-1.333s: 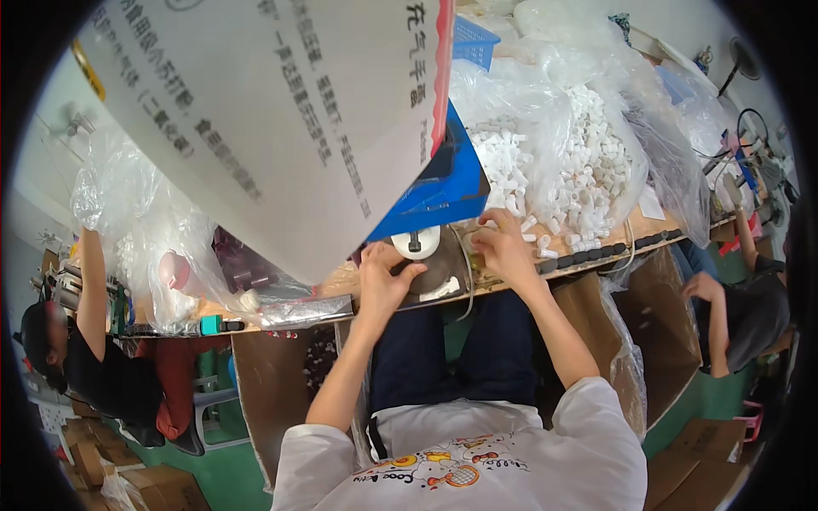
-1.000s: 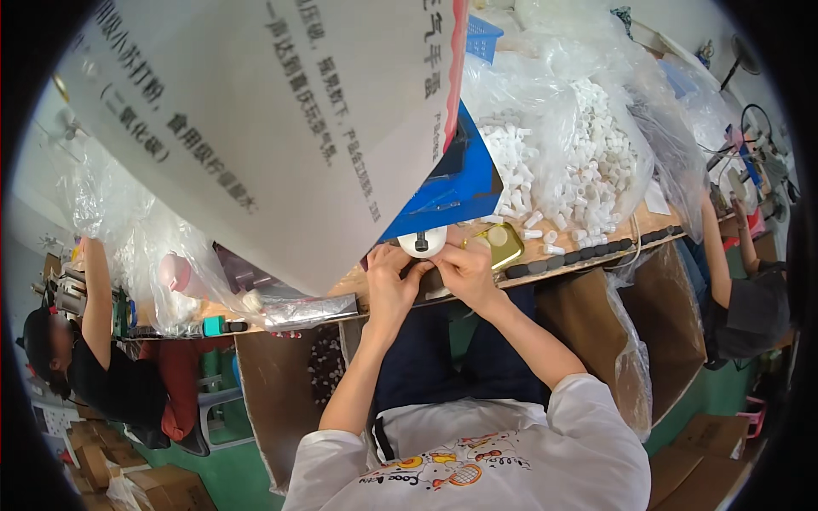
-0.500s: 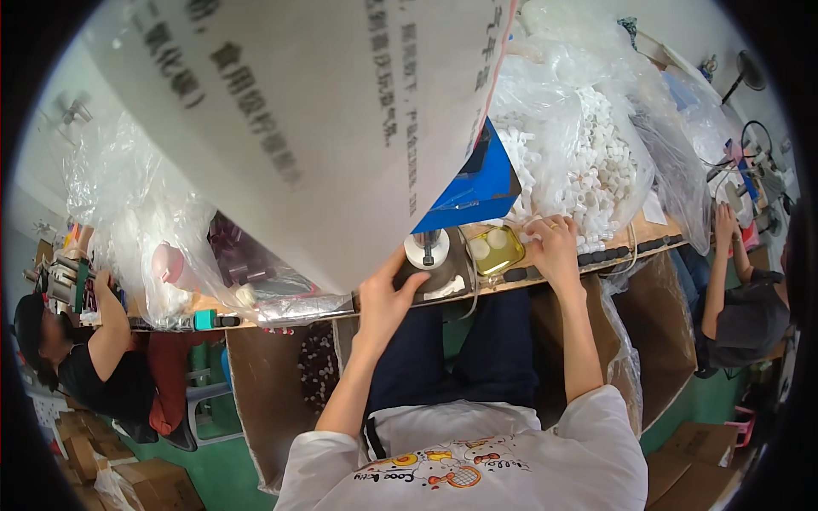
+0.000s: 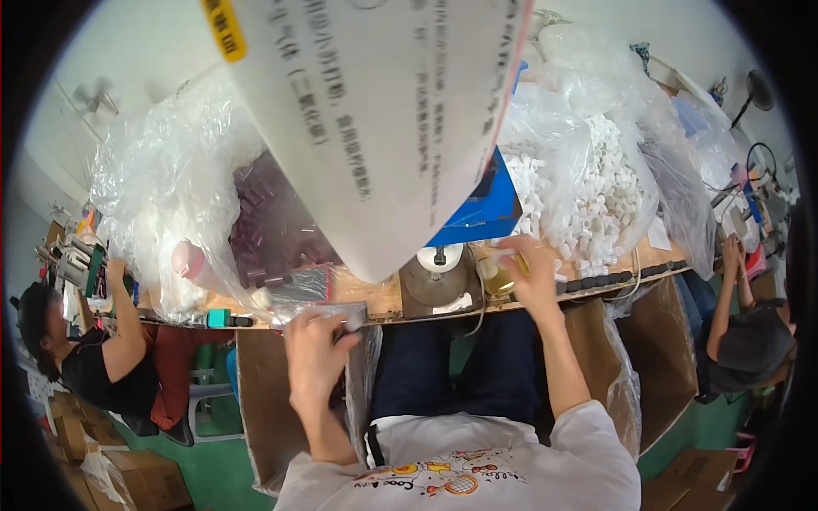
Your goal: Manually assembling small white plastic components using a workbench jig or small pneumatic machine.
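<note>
**Ana:** Head view first: where is each hand, taking the small press stand (image 4: 439,271) on the wooden bench (image 4: 383,298) as the marker?

**Ben:** The left hand (image 4: 317,351) is off to the stand's left and nearer the body, at the bench's front edge. Its fingers curl in around a small white piece (image 4: 352,321), which shows at the fingertips. The hand sits over the mouth of a clear plastic bag (image 4: 362,375) that hangs beside the person's dark trousers.

**Ana:** And the right one?

**Ben:** The right hand (image 4: 532,272) is just to the stand's right, fingers bent and pinched together over a brass-coloured fixture (image 4: 498,277) on the bench. Whether a part sits between the fingertips I cannot tell; the spot is too small and blurred.

**Ana:** What else lies around the stand?

**Ben:** Behind it and to the right, a blue tray (image 4: 481,209), and beyond that a big clear bag heaped with small white plastic tubes (image 4: 596,192). To the right along the bench's front edge runs a row of small black pieces (image 4: 609,277). To the left, a clear bag of dark purple parts (image 4: 273,230). A large white printed sheet (image 4: 375,111) hangs close to the camera and hides the bench behind the stand.

**Ana:** Anyone else?

**Ben:** One seated person in black (image 4: 102,358) far to the left, another (image 4: 750,332) far to the right.
</note>
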`<state>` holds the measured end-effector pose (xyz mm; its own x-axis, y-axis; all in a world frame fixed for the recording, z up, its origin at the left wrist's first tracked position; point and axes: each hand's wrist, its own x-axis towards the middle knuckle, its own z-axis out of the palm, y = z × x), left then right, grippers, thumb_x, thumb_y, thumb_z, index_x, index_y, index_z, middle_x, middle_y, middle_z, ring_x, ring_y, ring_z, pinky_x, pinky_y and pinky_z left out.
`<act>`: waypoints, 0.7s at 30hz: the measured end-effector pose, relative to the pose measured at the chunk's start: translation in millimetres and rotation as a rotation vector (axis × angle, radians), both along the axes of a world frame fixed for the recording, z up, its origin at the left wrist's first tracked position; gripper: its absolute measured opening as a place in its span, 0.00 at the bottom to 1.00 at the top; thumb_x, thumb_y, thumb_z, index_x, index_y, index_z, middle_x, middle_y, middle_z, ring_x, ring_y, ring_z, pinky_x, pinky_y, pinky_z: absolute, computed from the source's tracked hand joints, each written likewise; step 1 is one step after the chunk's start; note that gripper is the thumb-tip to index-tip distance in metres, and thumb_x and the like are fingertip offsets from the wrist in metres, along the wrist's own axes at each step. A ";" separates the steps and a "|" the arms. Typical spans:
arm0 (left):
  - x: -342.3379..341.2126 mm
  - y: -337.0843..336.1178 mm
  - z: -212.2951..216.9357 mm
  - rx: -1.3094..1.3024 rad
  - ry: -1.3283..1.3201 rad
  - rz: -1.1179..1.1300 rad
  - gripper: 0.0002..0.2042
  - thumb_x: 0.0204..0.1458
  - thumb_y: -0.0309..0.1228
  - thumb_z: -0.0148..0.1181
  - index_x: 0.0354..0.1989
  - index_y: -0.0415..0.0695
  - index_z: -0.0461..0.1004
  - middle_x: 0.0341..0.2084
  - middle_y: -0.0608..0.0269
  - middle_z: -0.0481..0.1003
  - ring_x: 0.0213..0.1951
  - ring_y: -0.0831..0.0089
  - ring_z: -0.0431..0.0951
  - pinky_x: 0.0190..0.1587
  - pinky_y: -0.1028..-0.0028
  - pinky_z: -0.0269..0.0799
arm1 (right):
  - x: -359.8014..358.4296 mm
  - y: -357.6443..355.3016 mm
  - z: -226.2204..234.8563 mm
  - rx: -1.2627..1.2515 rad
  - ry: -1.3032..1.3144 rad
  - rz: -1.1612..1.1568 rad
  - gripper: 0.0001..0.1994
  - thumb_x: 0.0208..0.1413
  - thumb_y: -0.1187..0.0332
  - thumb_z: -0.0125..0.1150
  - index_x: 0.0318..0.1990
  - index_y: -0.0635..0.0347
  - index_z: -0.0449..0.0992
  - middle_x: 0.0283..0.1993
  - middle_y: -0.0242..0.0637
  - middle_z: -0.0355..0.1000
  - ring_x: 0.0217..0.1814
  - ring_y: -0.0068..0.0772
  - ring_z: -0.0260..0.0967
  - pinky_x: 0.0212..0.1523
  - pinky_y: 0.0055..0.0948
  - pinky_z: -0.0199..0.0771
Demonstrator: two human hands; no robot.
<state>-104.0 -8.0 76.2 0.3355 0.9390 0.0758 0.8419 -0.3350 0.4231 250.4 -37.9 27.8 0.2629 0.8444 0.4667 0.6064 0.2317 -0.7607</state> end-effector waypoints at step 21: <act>54.5 70.2 -50.6 0.347 -0.318 -0.057 0.17 0.46 0.17 0.64 0.47 0.38 0.80 0.36 0.55 0.81 0.41 0.60 0.79 0.47 0.66 0.73 | -40.7 24.3 -4.0 -0.095 0.143 0.220 0.14 0.48 0.72 0.66 0.43 0.68 0.79 0.36 0.47 0.78 0.40 0.51 0.75 0.45 0.38 0.75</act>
<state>-49.5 62.1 25.6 0.2946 0.8209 0.4891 0.6649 -0.5438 0.5121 209.6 -13.6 23.7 0.1257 0.9267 0.3542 0.4346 0.2695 -0.8594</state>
